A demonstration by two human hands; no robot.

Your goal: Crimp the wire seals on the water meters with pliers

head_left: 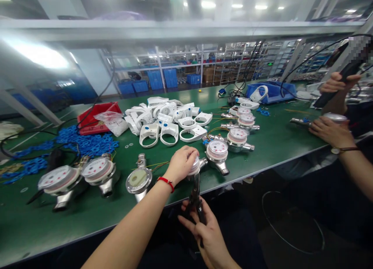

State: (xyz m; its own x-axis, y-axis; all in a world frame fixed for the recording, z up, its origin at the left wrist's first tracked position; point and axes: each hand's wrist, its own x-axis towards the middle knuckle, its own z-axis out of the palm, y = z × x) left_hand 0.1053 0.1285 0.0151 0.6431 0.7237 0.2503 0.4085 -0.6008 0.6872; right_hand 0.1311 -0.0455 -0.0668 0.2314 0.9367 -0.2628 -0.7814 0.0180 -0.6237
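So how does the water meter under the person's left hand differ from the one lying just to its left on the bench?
The held water meter sits at the bench edge with the left hand covering its top, so its face is hidden; the lying water meter is untouched and shows a pale, blank-looking face. The right hand brings dark pliers up to the held one; no tool is near the other. Both have shiny metal bodies and rest on the green bench.

Meters [78, 177] sit at the bench's [276, 141] near-left edge, housings [166, 119] pile mid-bench behind them, more meters [237, 131] line up right of those.
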